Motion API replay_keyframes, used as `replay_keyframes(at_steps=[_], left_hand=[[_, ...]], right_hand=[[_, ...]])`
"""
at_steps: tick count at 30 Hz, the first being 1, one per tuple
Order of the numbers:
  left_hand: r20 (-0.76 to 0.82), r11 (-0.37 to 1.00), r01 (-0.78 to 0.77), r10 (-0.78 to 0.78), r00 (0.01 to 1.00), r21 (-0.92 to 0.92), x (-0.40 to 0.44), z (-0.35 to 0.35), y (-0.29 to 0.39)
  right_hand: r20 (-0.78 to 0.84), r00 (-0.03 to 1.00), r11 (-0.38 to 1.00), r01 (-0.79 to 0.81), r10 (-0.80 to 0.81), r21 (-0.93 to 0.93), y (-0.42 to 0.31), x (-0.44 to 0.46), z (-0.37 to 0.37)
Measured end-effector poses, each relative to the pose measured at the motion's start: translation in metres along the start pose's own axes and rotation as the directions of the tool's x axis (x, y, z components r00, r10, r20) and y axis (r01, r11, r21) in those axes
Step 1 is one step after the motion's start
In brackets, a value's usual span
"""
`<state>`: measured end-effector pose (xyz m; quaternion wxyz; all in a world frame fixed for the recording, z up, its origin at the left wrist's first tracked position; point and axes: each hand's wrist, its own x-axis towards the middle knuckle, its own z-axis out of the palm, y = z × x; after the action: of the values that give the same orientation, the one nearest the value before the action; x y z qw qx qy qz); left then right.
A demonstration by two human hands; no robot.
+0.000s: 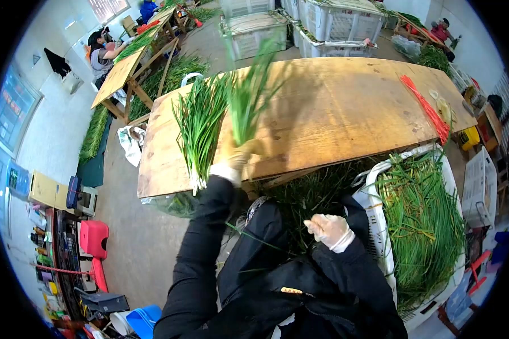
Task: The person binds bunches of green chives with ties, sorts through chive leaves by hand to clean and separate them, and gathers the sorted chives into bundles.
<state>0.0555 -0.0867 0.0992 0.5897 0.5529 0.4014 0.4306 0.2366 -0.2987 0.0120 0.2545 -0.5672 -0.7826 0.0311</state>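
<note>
My left hand, in a pale glove smeared by motion, grips the lower end of a bunch of green chives. The bunch stands upright over the wooden table, its leaf tips blurred. Just left of it, a pile of chives lies on the table with the white stem ends toward me. My right hand, gloved in white, is held above my lap with its fingers curled closed. No leaves stick out of it. It is nearest to the white basket at my right, filled with loose chives.
Red ties and a yellowish glove lie at the table's right end. White crates are stacked behind it. A person works at another table at far left. A pink stool stands on the floor.
</note>
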Motion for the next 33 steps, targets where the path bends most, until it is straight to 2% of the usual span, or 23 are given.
replay_keyframes(at_steps=[1, 2, 3, 4, 5, 7, 9, 11, 12, 13, 15, 16, 17, 19, 20, 21, 23, 25, 27, 29, 30, 31, 33], left_hand=[[-0.044, 0.993, 0.025, -0.020, 0.999, 0.116, 0.003, -0.016, -0.002], [-0.125, 0.947, 0.081, -0.043, 0.991, 0.311, 0.009, -0.034, -0.010], [-0.114, 0.946, 0.079, -0.045, 0.992, 0.314, 0.010, -0.046, -0.017], [-0.199, 0.773, 0.044, 0.107, 0.974, 0.633, 0.009, -0.055, -0.024], [-0.222, 0.496, 0.057, 0.280, 0.934, 0.866, 0.004, -0.060, -0.027], [-0.115, 0.082, 0.091, 0.363, 0.925, 0.993, -0.006, -0.062, -0.025], [-0.102, 0.087, 0.077, 0.335, 0.937, 0.993, -0.010, -0.056, -0.016], [-0.200, -0.011, 0.205, 0.188, 0.962, 0.979, -0.011, -0.048, -0.002], [-0.222, 0.015, 0.222, 0.107, 0.969, 0.975, -0.010, -0.051, 0.003], [-0.109, 0.044, 0.102, 0.208, 0.972, 0.994, -0.003, -0.072, -0.013], [-0.212, 0.172, 0.192, 0.107, 0.971, 0.966, 0.001, -0.080, -0.015], [-0.219, 0.254, 0.201, 0.045, 0.975, 0.946, 0.003, -0.085, -0.017], [-0.205, 0.265, 0.182, 0.063, 0.977, 0.947, 0.006, -0.093, -0.029], [-0.045, 0.417, -0.030, 0.168, 0.985, 0.908, 0.009, -0.108, -0.046], [0.007, 0.456, -0.105, 0.210, 0.978, 0.884, 0.009, -0.109, -0.051], [0.061, 0.493, -0.183, 0.252, 0.966, 0.850, 0.008, -0.108, -0.052], [0.088, 0.477, -0.235, 0.310, 0.947, 0.847, 0.005, -0.105, -0.056], [0.086, 0.567, -0.275, 0.338, 0.937, 0.776, 0.006, -0.098, -0.059], [0.116, 0.492, -0.291, 0.356, 0.927, 0.820, 0.013, -0.103, -0.069], [0.145, 0.497, -0.325, 0.367, 0.919, 0.805, 0.020, -0.097, -0.074], [0.197, 0.463, -0.384, 0.402, 0.894, 0.799, 0.021, -0.091, -0.074], [0.185, 0.511, -0.369, 0.374, 0.909, 0.776, 0.022, -0.085, -0.073], [0.260, 0.319, -0.405, 0.412, 0.874, 0.857, 0.025, -0.082, -0.074]], right_hand=[[0.046, 0.993, 0.994, 0.106, -0.107, 0.023, 0.004, -0.008, -0.008], [0.136, 0.990, 0.990, -0.043, 0.025, 0.132, 0.006, -0.016, -0.013], [0.237, 0.961, 0.953, -0.200, 0.146, 0.226, 0.006, -0.023, -0.018], [0.264, 0.958, 0.944, -0.185, 0.111, 0.272, 0.004, -0.024, -0.030], [0.260, 0.958, 0.944, -0.190, 0.118, 0.270, 0.007, -0.030, -0.030], [0.422, 0.851, 0.855, -0.445, 0.312, 0.267, 0.010, -0.040, -0.029], [0.489, 0.799, 0.814, -0.518, 0.350, 0.263, 0.010, -0.041, -0.037], [0.400, 0.880, 0.868, -0.391, 0.256, 0.305, 0.013, -0.048, -0.039], [0.434, 0.850, 0.824, -0.458, 0.297, 0.334, 0.014, -0.049, -0.045], [0.425, 0.850, 0.821, -0.465, 0.309, 0.332, 0.016, -0.050, -0.051], [0.365, 0.856, 0.759, -0.502, 0.366, 0.415, 0.022, -0.053, -0.067], [0.354, 0.826, 0.719, -0.559, 0.438, 0.413, 0.022, -0.051, -0.082], [0.315, 0.813, 0.640, -0.580, 0.489, 0.504, 0.033, -0.059, -0.084], [0.354, 0.728, 0.551, -0.680, 0.588, 0.484, 0.056, -0.066, -0.110], [0.239, 0.766, 0.714, -0.643, 0.597, 0.277, 0.073, -0.072, -0.121], [0.139, 0.801, 0.806, -0.591, 0.583, 0.029, 0.091, -0.078, -0.133], [0.131, 0.605, 0.601, -0.796, 0.785, 0.075, 0.119, -0.077, -0.166], [-0.062, 0.556, 0.559, -0.824, 0.829, 0.091, 0.175, -0.097, -0.180], [-0.299, 0.517, 0.524, -0.849, 0.802, -0.061, 0.220, -0.107, -0.199], [-0.419, 0.302, 0.355, -0.933, 0.856, 0.052, 0.280, -0.125, -0.208], [-0.518, 0.301, 0.338, -0.941, 0.801, -0.025, 0.298, -0.131, -0.214], [-0.605, 0.308, 0.312, -0.945, 0.734, -0.102, 0.315, -0.132, -0.218], [-0.587, 0.376, 0.354, -0.922, 0.717, -0.159, 0.350, -0.131, -0.221]])
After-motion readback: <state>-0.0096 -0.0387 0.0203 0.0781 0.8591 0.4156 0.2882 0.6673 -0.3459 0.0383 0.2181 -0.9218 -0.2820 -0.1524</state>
